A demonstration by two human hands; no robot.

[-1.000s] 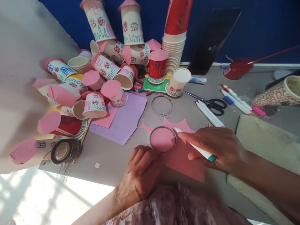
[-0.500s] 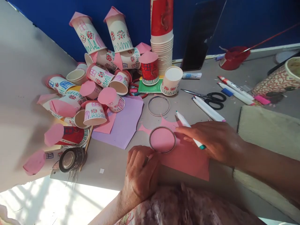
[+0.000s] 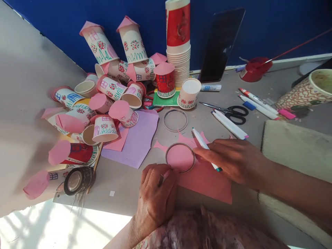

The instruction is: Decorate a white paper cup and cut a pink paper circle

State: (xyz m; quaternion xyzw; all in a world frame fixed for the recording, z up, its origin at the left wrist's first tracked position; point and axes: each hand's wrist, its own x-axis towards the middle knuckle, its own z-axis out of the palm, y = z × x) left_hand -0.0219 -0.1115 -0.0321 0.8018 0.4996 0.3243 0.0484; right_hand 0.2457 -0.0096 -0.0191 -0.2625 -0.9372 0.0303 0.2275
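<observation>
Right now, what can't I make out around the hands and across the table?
In the head view:
- Left hand: its own knuckles hide most fingertips, so whether they press on the nearer ring is unclear.
- Pink sheet: the right hand, holding a white marker, covers part of its right side.
- Patterned cup: the right picture edge cuts off its rim.
- White tube: its print is too small to read.

A dark phone (image 3: 221, 45) leans against the blue wall (image 3: 145, 8), right of a tall cup stack (image 3: 178, 65). Scissors (image 3: 228, 110) lie on the surface (image 3: 124, 181) near a white tube (image 3: 210, 88). A stick (image 3: 293, 48) slants from a red pot (image 3: 255, 70). Nearer, a pale cloth (image 3: 293, 148) lies flat; a black tape roll (image 3: 66, 182) sits far left.
</observation>
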